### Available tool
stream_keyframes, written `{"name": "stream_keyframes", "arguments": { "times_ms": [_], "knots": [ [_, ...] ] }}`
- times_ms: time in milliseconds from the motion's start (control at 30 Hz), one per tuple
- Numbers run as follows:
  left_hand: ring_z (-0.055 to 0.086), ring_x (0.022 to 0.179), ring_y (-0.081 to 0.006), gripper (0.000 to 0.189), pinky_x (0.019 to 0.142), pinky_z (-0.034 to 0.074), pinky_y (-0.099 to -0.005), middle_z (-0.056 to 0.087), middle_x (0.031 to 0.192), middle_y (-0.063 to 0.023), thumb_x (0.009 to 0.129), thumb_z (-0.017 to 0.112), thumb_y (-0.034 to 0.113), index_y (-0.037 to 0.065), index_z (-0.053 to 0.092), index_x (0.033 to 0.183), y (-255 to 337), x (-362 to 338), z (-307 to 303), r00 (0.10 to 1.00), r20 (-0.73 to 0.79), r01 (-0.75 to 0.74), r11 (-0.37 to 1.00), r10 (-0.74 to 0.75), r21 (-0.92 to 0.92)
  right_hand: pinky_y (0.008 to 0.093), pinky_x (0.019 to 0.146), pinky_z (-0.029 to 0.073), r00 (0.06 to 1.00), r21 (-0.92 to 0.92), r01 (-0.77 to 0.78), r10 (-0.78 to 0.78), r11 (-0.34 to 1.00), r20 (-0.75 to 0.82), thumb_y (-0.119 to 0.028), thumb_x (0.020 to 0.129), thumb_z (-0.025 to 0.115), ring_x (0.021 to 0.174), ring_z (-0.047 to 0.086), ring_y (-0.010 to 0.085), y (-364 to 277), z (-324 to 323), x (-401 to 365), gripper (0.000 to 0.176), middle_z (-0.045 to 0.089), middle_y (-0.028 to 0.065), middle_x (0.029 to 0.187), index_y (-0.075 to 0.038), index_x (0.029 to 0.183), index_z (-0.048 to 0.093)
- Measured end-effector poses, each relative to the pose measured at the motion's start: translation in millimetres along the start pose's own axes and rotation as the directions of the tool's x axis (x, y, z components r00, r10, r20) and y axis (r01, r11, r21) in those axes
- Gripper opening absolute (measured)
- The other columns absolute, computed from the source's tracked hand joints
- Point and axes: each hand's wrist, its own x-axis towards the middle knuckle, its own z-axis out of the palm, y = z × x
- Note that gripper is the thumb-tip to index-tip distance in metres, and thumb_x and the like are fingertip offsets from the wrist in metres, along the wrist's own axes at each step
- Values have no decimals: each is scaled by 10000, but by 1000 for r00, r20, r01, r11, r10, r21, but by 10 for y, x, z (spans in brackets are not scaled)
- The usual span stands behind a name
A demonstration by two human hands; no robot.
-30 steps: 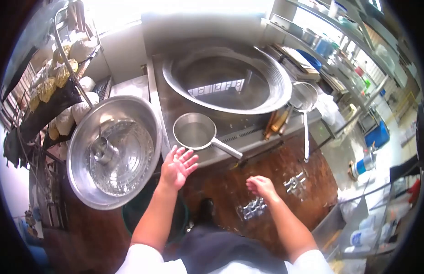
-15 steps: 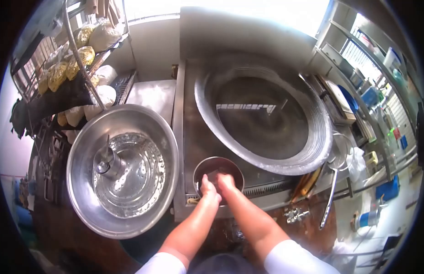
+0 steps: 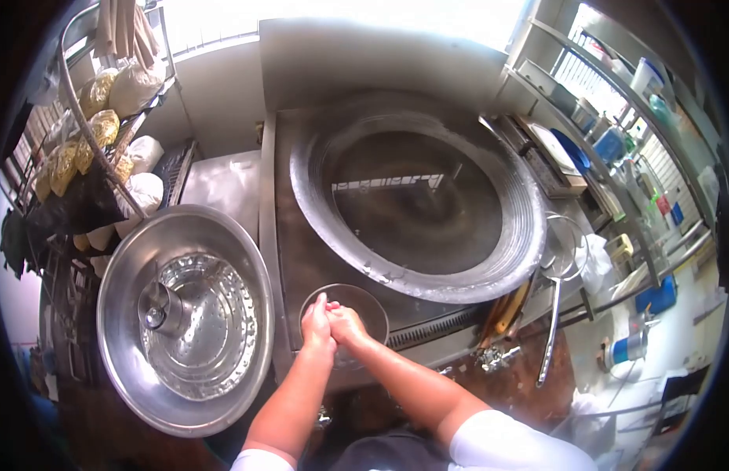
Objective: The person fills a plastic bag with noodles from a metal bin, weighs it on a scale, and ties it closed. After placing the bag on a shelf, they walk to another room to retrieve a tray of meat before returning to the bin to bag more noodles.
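My left hand [image 3: 318,324] and my right hand [image 3: 346,324] are pressed together, closed, with fingers wrapped against each other. Whatever lies between the palms, if anything, is hidden. Both are just over a round metal bowl [image 3: 374,302], whose inside they partly cover. This bowl stands at the front edge of the metal stove top [image 3: 290,271]. Behind it is a very large wok [image 3: 529,243] with dark liquid in it. To the left of my hands sits a big steel basin [image 3: 262,314] with shallow water and a metal cylinder [image 3: 173,312] inside.
On the right, a long-handled wire strainer [image 3: 548,337] leans by the stove near a white plastic bag [image 3: 594,265]. Metal shelves [image 3: 616,94] with containers line the right wall. Bags of yellow food [image 3: 64,167] fill a rack at the left.
My hands have risen from inside the bowl and come together above it. The camera view has shifted, so the surroundings sit further left.
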Motion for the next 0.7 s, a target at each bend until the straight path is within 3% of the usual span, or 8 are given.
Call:
{"name": "stream_keyframes", "arguments": {
  "times_ms": [133,200,267,300,400,467,533,700],
  "knots": [
    [613,979,-281,450,859,504,-467,637,1062,-109,891,590,416,18,609,1099,-398,73,-195,961,-167,157,933,-220,-324,466,692,505,910,41,-313,312,949,-274,-420,917,466,767,677,308,510,227,147,468,686,202,846,-13,833,682],
    [631,902,-275,337,765,534,-469,644,940,-107,923,511,362,60,618,1027,-299,-108,-74,866,-410,190,947,-285,-258,445,644,506,677,807,-514,715,289,175,-394,899,503,687,660,265,184,106,35,441,676,181,770,-5,789,677],
    [630,731,-265,193,630,545,-445,625,846,-92,896,530,256,86,606,945,-766,523,-644,969,-180,144,980,-167,-136,421,630,498,845,691,-433,527,579,88,-367,878,537,667,648,236,128,68,-116,394,677,149,750,-9,810,689],
    [607,623,-262,83,553,536,-410,596,756,-75,877,519,156,116,591,891,-692,412,-511,952,-304,13,998,-32,-65,382,609,487,961,269,-271,277,924,16,-361,907,575,641,608,211,-24,-89,-272,366,659,75,710,-30,795,683],
    [500,501,-209,161,443,457,-381,475,593,-55,814,417,0,123,513,776,-340,-113,-146,998,52,37,999,-38,4,373,774,512,999,-158,16,-11,987,33,-337,914,571,843,670,226,-488,-661,-851,351,712,128,901,-21,1005,693],
    [395,425,-150,180,379,361,-297,437,558,-29,818,377,19,116,492,719,-322,-351,65,958,238,132,983,-161,130,379,824,507,996,-87,45,-52,995,-78,-314,887,595,936,662,254,-483,-1012,-1303,358,699,144,985,-34,1102,650],
    [375,409,-131,162,366,316,-261,432,546,-14,864,443,107,115,509,716,-311,-552,321,717,506,380,877,-480,295,364,941,480,993,-101,59,-69,993,-101,-260,822,684,1099,624,274,-451,-1414,-1802,519,655,159,1160,-65,1283,543],
    [582,855,-115,300,696,457,-266,625,941,-31,912,608,293,66,595,1108,-827,-1700,1194,519,626,-92,690,-582,718,264,680,513,959,329,-143,213,934,-187,-181,919,629,798,642,105,-953,-2358,-3337,389,680,46,862,-46,1277,558]
  ]
}}
